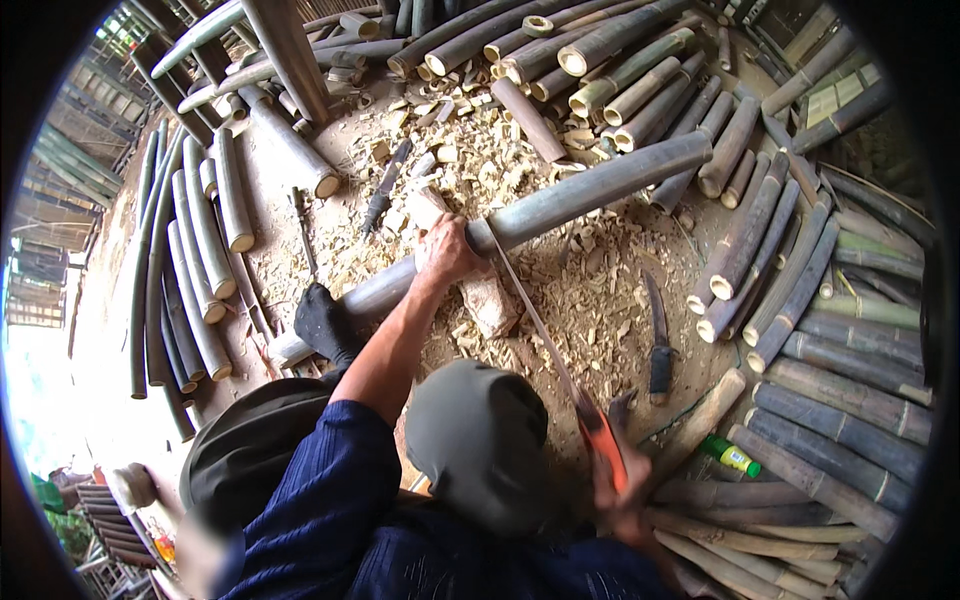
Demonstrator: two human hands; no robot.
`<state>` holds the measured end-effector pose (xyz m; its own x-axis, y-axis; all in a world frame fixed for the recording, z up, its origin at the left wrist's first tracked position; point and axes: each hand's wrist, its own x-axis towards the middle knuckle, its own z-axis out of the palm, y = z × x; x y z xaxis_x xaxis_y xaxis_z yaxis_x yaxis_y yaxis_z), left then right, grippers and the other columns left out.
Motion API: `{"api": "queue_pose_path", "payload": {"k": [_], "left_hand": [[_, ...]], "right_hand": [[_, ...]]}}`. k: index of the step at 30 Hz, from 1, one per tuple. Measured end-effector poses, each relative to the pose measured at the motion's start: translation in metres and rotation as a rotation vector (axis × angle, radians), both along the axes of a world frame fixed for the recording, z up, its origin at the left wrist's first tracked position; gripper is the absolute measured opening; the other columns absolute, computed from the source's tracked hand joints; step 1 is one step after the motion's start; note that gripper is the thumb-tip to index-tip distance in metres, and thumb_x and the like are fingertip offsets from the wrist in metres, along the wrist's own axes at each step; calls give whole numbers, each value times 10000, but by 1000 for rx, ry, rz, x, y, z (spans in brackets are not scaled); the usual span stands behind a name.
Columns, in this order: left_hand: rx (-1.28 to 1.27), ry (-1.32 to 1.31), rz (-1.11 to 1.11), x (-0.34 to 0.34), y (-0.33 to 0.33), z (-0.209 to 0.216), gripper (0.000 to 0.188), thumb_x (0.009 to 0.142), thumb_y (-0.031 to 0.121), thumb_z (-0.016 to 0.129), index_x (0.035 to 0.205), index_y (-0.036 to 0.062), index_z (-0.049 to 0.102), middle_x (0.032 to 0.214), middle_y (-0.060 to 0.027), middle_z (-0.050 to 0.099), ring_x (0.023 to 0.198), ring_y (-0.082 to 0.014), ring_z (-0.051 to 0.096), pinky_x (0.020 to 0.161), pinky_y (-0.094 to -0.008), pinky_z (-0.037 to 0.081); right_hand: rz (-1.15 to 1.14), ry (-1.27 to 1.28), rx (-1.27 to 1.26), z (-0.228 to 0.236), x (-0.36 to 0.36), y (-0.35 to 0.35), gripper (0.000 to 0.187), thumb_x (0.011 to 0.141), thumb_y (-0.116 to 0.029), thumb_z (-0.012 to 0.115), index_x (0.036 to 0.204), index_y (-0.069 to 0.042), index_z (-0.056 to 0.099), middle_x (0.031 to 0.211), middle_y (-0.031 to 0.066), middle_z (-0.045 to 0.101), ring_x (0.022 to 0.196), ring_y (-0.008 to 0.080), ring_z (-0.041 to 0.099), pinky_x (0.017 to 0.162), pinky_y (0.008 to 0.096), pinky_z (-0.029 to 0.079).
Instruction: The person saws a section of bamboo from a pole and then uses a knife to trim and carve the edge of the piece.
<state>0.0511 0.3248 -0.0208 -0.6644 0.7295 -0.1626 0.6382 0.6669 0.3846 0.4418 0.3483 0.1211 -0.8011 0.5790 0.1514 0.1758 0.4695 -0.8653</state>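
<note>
A long grey bamboo pole (610, 190) lies slantwise across a rough wooden block (490, 306), its far end raised to the right. My left hand (447, 248) is closed around the pole above the block. Just right of that hand, the thin blade of a handsaw (530, 310) meets the pole near a node. My right hand (622, 492), slightly blurred, is wrapped about the saw's orange handle. A foot in a dark sock (325, 325) presses against the pole's lower left part. How deep the blade sits in the bamboo I cannot tell.
Wood chips (590, 290) cover the ground around the block. A machete with a dark grip (657, 340) lies to the right, and another dark-handled knife (385, 190) beyond the block. Cut bamboo (840, 410) is stacked right, behind and left. A green bottle (730, 455) lies at right.
</note>
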Motion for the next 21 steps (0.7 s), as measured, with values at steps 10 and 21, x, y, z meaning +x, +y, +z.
{"api": "queue_pose_path", "payload": {"k": [10,21], "left_hand": [[189,23,-18,-6,-7,-30,762,504,470,954,1097,55,714,1228,-140,670,1250,-301,597,1052,-595,447],[54,53,11,11,14,-13,893,493,481,949,1257,86,713,1241,-114,671,1274,-284,594,1112,-586,396]], "right_hand": [[-59,27,-131,-57,-143,29,292,986,-249,669,1155,-11,660,933,252,696,846,434,702,697,472,539],[-133,-79,18,-62,-176,55,257,1011,-244,644,952,1,597,768,258,645,698,453,647,618,498,491]]}}
